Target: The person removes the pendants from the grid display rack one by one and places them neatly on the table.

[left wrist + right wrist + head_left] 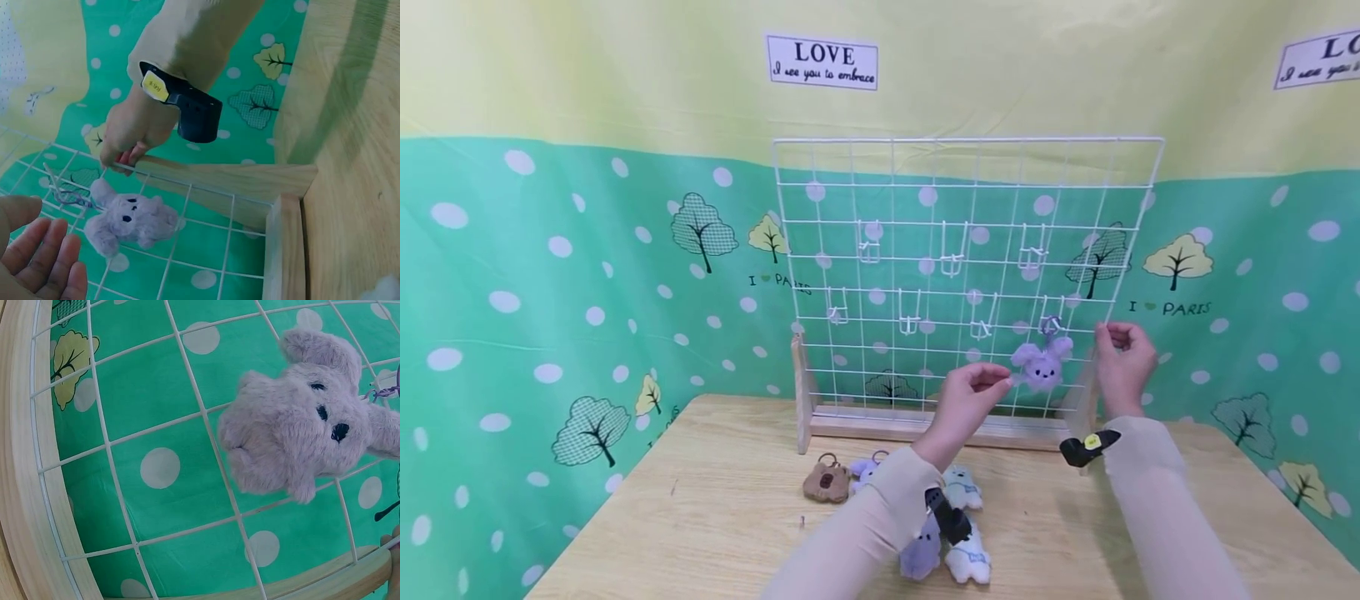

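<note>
A purple plush keychain (1042, 367) with big ears and a small dark-eyed face hangs from a lower right hook (1051, 323) of the white wire grid rack (955, 140). Just left of the plush is my left hand (970, 404); in the left wrist view its fingers (47, 256) are loosely extended, with nothing between them and the thumb. My right hand (1126, 362) pinches the grid's right side wire near the wooden post. From the right wrist, the plush (300, 419) appears large against the grid, and only a sliver of that hand shows.
Several more white hooks (952, 260) stand out in two rows on the grid. On the wooden table (700, 517) lie a brown plush keychain (826, 482), a purple one (920, 554) and white ones (968, 558), partly behind my left forearm. A patterned curtain (550, 292) stands behind.
</note>
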`<state>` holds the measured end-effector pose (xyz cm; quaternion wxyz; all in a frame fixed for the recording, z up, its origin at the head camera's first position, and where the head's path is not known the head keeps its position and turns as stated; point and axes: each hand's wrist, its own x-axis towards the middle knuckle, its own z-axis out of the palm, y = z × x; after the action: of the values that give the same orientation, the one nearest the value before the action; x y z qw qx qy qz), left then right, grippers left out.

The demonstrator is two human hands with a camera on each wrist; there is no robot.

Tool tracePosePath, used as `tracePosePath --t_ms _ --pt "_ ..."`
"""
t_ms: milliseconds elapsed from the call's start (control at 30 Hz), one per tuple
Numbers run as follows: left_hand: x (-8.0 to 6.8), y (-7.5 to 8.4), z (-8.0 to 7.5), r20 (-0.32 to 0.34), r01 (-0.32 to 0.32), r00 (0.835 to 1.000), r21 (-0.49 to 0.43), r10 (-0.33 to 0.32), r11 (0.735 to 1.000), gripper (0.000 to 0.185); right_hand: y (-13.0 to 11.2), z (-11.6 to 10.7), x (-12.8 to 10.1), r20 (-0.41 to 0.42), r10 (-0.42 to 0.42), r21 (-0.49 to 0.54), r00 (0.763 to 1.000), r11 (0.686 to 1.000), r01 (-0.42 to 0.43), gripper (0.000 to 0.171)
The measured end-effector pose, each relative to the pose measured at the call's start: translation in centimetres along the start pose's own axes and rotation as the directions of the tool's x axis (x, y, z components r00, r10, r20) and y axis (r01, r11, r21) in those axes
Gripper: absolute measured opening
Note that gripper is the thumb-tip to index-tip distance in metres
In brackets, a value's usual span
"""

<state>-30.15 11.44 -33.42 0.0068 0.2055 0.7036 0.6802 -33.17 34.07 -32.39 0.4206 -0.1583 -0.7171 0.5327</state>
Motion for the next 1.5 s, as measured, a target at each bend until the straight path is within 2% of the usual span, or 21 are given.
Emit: tracePosePath --t_ms 300,667,967,1133,1300,1500 --pt "2.2 0.4 2.3 -0.057 -0.080 0.995 0.079 0.085 0.994 0.018 0.0 -0.5 -0.1 -0.011 0.007 -0.013 1.000 1.000 -0.007 0.028" --pt "3.9 0.5 4.4 -0.174 -0.058 0.983 0.002 0.058 0.998 0.017 0.3 -0.6 0.3 -0.019 0.012 -0.033 1.000 0.999 -0.013 0.030" --pt "5.2 1.1 5.4 -0.243 -0.095 0.965 0.041 0.103 0.995 0.019 -0.2 0.0 0.2 -0.015 -0.001 -0.024 1.000 1.000 0.001 0.026" --pt "5.7 1.4 5.7 -0.283 -0.078 0.955 0.040 0.086 0.996 0.018 -0.3 0.2 0.3 -0.002 0.008 -0.016 1.000 1.000 -0.008 0.027" --pt "6.1 1.6 6.3 -0.306 -0.072 0.948 0.066 0.089 0.995 0.016 -0.1 0.1 0.3 0.000 0.001 -0.009 1.000 1.000 -0.001 0.028" --pt "6.3 2.0 6.8 -0.297 -0.086 0.950 0.049 0.096 0.995 0.011 0.0 0.2 0.2 -0.005 -0.020 0.006 1.000 1.000 0.020 0.025"
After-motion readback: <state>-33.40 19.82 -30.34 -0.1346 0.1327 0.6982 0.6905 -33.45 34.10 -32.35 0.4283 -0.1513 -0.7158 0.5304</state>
